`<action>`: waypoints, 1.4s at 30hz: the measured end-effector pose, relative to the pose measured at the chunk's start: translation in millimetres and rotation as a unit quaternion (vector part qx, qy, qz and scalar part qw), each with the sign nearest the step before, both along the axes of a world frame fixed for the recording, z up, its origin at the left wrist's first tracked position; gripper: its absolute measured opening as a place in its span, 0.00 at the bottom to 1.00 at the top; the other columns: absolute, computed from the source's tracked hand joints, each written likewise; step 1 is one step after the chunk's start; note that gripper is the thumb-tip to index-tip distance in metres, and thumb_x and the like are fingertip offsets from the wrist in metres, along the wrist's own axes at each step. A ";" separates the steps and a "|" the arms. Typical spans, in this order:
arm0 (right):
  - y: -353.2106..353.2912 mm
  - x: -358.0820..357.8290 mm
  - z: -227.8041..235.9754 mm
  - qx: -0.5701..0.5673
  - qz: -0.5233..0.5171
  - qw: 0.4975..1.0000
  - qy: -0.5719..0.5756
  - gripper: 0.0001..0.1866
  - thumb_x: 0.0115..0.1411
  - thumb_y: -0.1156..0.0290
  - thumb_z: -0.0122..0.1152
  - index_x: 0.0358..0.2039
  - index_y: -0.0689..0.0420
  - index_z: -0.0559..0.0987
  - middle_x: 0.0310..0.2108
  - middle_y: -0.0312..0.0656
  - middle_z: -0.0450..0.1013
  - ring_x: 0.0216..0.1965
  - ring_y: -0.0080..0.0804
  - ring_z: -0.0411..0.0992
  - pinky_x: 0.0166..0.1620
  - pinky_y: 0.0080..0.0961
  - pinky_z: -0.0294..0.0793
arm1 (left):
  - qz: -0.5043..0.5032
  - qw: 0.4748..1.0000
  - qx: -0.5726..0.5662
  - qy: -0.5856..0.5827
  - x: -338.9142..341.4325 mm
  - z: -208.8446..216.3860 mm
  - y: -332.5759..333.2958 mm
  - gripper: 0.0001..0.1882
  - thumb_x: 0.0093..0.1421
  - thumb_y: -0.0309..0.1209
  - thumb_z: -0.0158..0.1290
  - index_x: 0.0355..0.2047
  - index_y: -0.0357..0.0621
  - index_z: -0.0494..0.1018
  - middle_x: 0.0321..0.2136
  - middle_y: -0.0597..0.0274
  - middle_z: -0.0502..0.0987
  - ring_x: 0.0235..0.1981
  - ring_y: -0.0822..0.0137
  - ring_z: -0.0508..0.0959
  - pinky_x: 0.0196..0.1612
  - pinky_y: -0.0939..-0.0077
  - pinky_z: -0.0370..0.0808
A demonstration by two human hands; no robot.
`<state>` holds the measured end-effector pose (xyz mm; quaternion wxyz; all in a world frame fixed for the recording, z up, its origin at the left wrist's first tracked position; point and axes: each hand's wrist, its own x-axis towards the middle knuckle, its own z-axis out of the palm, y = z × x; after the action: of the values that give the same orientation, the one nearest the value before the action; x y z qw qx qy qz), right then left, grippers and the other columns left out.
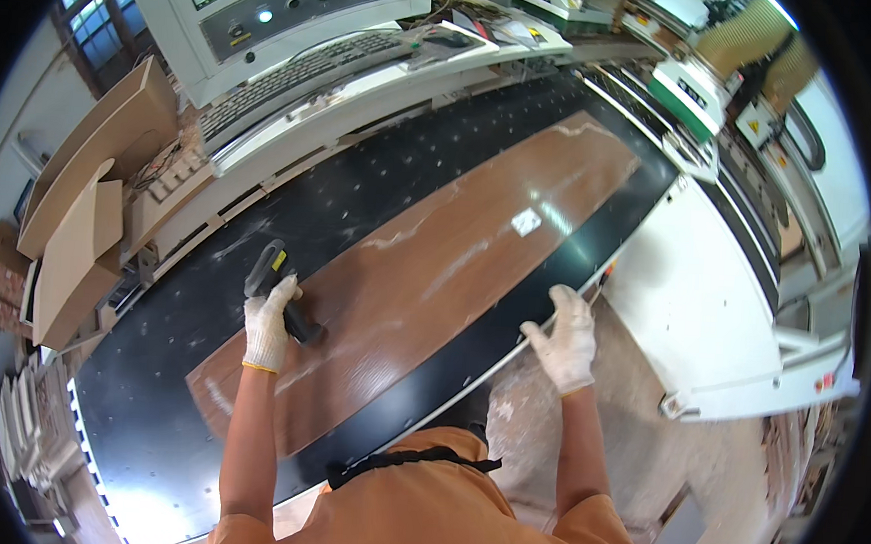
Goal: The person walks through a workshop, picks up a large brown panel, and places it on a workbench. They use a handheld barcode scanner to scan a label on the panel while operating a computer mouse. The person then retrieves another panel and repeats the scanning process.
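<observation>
My left hand (pixel 269 330), in a white knitted glove, is wrapped round a black handheld barcode scanner (pixel 302 324) with a yellow label. The scanner is over the left part of a long brown wood-grain panel (pixel 426 272). This panel lies on a black table bed (pixel 261 225) dotted with small holes. A small white label (pixel 526 222) is on the panel's right half. My right hand (pixel 567 344), also gloved, is by the bed's near edge with thumb and fingers apart and nothing in it. Whether it touches the edge is hard to tell.
A control cabinet (pixel 301 19) with a screen and buttons stands at the far left, a keyboard (pixel 303 78) below it. Cardboard boxes (pixel 82 253) are at left. Machine heads with hoses (pixel 691 93) are at far right, beside a white panel (pixel 696 276).
</observation>
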<state>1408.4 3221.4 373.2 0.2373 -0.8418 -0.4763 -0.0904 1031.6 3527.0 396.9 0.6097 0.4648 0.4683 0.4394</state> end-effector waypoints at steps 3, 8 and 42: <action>62.0 74.1 4.5 -0.024 0.154 0.985 -0.070 0.51 0.50 0.51 0.86 0.70 0.58 0.73 0.71 0.49 0.68 0.75 0.53 0.62 0.75 0.51 0.64 | 0.039 0.999 0.018 0.007 85.3 -10.7 30.3 0.17 0.65 0.36 0.69 0.48 0.37 0.83 0.34 0.63 0.83 0.35 0.70 0.79 0.39 0.70 0.76; 122.3 158.4 6.6 -0.127 0.376 0.917 -0.041 0.55 0.50 0.38 0.82 0.70 0.60 0.74 0.73 0.49 0.64 0.78 0.54 0.56 0.80 0.55 0.56 | 0.025 0.992 -0.121 0.023 207.1 -16.2 39.3 0.16 0.63 0.34 0.69 0.44 0.35 0.85 0.32 0.60 0.84 0.34 0.65 0.83 0.39 0.70 0.78; 555.8 258.3 163.2 0.078 0.358 0.930 -0.018 0.21 0.63 0.65 0.70 0.57 0.48 0.84 0.65 0.53 0.73 0.60 0.63 0.76 0.63 0.55 0.78 | 0.159 0.718 0.420 0.531 432.3 149.1 219.3 0.19 0.70 0.47 0.61 0.47 0.43 0.79 0.53 0.39 0.74 0.51 0.22 0.76 0.63 0.08 0.57</action>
<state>1666.7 3777.2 536.4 0.3102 -0.5921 -0.7420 -0.0519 1463.9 3746.3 546.0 -0.0760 0.7489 0.5497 0.3621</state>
